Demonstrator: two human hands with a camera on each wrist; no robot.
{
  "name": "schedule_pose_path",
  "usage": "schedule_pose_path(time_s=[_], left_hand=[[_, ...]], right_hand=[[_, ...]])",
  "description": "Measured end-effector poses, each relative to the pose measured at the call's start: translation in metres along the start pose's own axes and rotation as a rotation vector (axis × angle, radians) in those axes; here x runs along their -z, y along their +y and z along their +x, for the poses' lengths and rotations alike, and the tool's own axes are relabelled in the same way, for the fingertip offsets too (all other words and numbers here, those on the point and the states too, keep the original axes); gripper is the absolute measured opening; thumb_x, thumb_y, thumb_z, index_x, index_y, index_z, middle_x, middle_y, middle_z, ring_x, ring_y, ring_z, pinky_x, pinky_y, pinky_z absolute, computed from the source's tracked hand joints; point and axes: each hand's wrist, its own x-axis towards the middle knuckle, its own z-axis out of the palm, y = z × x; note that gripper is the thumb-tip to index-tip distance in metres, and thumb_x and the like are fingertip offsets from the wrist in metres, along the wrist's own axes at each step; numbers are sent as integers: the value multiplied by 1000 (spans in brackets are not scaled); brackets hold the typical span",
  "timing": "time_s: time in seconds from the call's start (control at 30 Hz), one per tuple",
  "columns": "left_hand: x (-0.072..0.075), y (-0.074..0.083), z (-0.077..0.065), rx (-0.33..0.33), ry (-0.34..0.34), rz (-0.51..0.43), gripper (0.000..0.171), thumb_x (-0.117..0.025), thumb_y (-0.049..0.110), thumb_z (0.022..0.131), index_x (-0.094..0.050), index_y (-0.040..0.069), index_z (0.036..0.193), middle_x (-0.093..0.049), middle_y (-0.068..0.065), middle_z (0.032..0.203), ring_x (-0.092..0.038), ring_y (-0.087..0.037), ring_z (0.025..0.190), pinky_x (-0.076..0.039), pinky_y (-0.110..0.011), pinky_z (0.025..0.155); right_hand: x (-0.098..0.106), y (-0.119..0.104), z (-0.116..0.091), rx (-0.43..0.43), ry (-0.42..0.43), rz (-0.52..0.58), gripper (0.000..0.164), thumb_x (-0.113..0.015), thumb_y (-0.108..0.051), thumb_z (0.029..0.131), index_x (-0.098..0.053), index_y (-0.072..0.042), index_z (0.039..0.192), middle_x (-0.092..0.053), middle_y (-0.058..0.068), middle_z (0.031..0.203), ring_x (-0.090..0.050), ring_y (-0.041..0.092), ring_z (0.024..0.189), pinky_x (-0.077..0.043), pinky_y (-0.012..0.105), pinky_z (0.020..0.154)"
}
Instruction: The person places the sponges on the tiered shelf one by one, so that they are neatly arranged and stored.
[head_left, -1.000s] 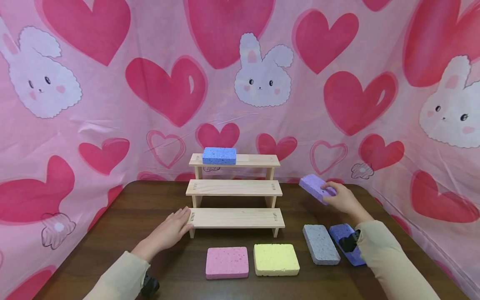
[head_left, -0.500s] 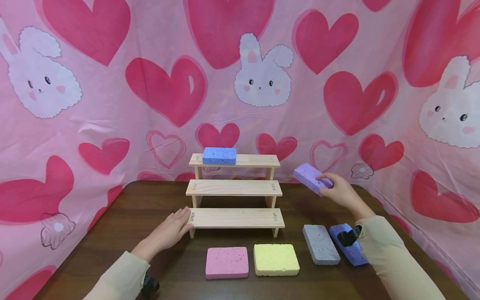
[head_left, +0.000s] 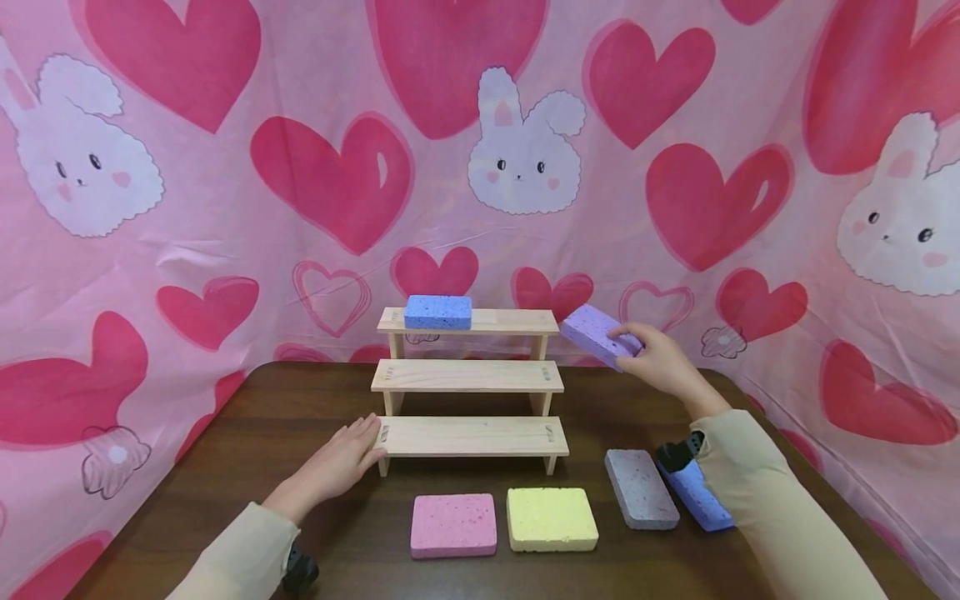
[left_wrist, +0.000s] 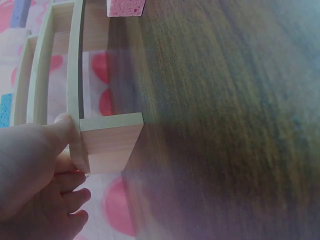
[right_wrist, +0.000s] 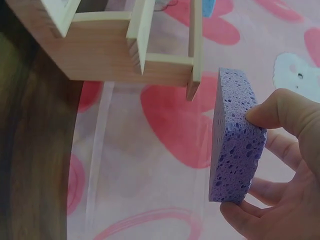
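Observation:
My right hand (head_left: 660,360) holds a purple sponge (head_left: 594,332) between thumb and fingers, raised at the right end of the stand's top step. In the right wrist view, the sponge (right_wrist: 237,140) stands on edge, apart from the wooden stand (right_wrist: 105,47). My left hand (head_left: 335,461) holds the left end of the lowest step of the three-step wooden stand (head_left: 468,436). The left wrist view shows its thumb at the board's corner and the fingers (left_wrist: 72,200) bent by the end. A blue sponge (head_left: 438,312) lies on the top step's left half.
In front of the stand, a pink sponge (head_left: 453,525) and a yellow sponge (head_left: 552,520) lie on the dark wooden table (head_left: 300,408). A grey sponge (head_left: 642,490) and a darker blue sponge (head_left: 699,496) lie to the right, the latter partly under the right sleeve. A pink patterned cloth (head_left: 315,67) hangs behind.
My right hand has moved left and upward with the purple sponge, from over the table's right side to the top step's end. The left hand has stayed in place.

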Motion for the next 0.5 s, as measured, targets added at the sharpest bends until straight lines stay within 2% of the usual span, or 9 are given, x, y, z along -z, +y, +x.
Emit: schedule_pose_path(time_s=[0.17, 0.4, 0.5], left_hand=[[-1, -1, 0, -8, 2, 3, 57, -56, 25, 92, -38, -10, 134, -35, -27, 139, -28, -42, 129, -22, -54, 104], [-1, 0, 0, -7, -1, 0, 57, -55, 25, 92, -38, -10, 134, -35, -27, 139, -28, -42, 129, -21, -54, 104], [0, 0, -1, -4, 0, 0, 57, -56, 25, 92, -38, -10, 134, -34, -27, 139, -28, -42, 129, -21, -54, 104]], right_hand=[[-6, -5, 8, 35, 7, 16, 34, -64, -5, 76, -60, -1, 109, -54, 22, 113, -49, 32, 88, -44, 42, 74], [-13, -12, 15, 61, -11, 48, 33, -64, -4, 76, -60, 0, 109, -53, 24, 116, -47, 36, 97, -41, 54, 85], [-16, -15, 19, 64, -26, 51, 33, -65, -4, 77, -60, -1, 109, -53, 23, 116, -47, 36, 98, -41, 55, 87]])
